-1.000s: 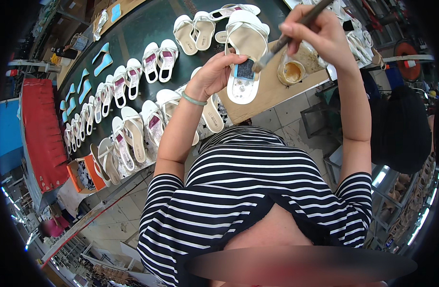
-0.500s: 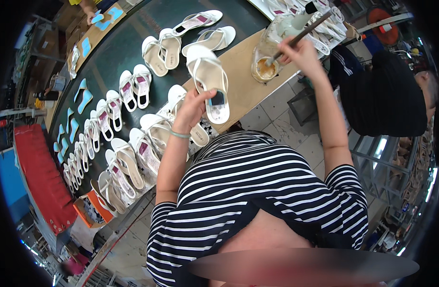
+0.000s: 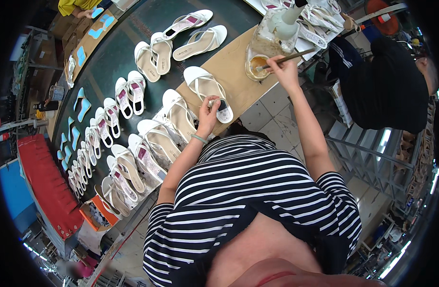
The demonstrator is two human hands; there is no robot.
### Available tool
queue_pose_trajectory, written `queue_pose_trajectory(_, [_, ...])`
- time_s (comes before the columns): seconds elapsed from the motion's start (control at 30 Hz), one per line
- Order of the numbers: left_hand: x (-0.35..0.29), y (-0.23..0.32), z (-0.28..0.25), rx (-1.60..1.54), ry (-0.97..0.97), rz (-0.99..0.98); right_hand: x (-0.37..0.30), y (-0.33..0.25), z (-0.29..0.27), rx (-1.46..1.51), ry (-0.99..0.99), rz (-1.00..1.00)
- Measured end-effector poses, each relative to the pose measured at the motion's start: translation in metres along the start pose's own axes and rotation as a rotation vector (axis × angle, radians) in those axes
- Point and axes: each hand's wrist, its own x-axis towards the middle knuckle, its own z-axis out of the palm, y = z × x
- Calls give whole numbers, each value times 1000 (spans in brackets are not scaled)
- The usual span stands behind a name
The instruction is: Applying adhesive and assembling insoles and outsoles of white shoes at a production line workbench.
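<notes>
A white thong sandal lies on the brown board at the near end of the row, with a dark patch on its heel. My left hand is closed beside that heel, fingertips pinched at the sandal's edge; what they hold, if anything, is hidden. My right hand grips a long-handled brush. The brush's tip is at the mouth of a glue-crusted jar with amber contents. Next to the jar stands a pale green bottle with a black top.
Several white sandals stand in rows along the dark green table, with light-blue pieces at its far left. An orange box sits at the left end. Across the table, another person's hand holds a blue piece. A dark-clothed person is at the right.
The sandal has gone from my raised left hand down onto the board. My right hand has come left and lower with the brush, whose tip stays by the jar's mouth.
</notes>
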Motion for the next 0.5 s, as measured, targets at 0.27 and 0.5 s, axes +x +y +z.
queue_pose_trajectory(0.27, [-23, 63, 4, 1070, 219, 644, -21, 4, -13, -8, -10, -62])
queue_pose_trajectory(0.5, [29, 52, -23, 403, -388, -33, -37, -8, -33, 407, 252, 72])
